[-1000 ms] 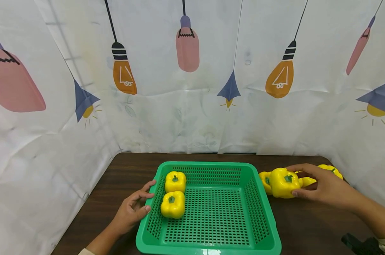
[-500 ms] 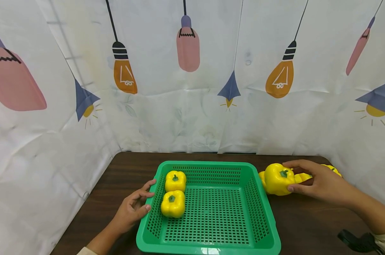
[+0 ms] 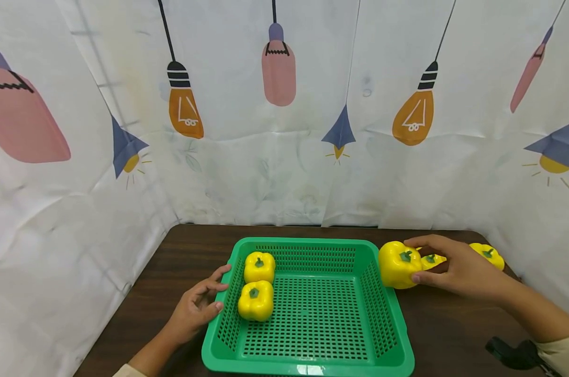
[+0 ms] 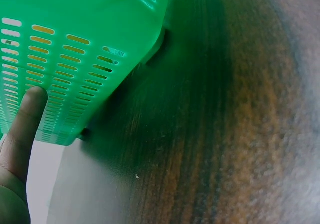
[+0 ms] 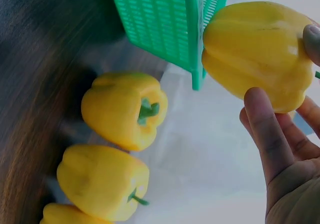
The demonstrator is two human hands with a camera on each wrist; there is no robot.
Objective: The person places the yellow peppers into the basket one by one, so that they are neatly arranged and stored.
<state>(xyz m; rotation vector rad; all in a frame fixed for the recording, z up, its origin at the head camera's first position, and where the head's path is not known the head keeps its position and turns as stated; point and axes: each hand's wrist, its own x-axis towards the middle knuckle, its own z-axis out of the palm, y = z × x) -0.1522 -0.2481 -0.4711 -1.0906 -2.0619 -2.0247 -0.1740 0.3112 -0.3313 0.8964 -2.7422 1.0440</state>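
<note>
Fingers relaxed, my left grip (image 3: 193,309) touches the left side of the green basket (image 3: 265,365); should brace it. Two yellow bell peppers (image 3: 256,309) sit inside, left. Third bell pepper (image 3: 394,269), near right rim, pinched in my right grip (image 3: 468,269); best clear that rim first. Other bell peppers (image 5: 117,111) on bench (image 3: 185,256), right.

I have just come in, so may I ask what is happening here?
A person's right hand holds one yellow pepper near the right rim of a green basket; the left hand rests against the basket's left side. Two yellow peppers are in the basket, and more peppers lie to its right on the table.
</note>
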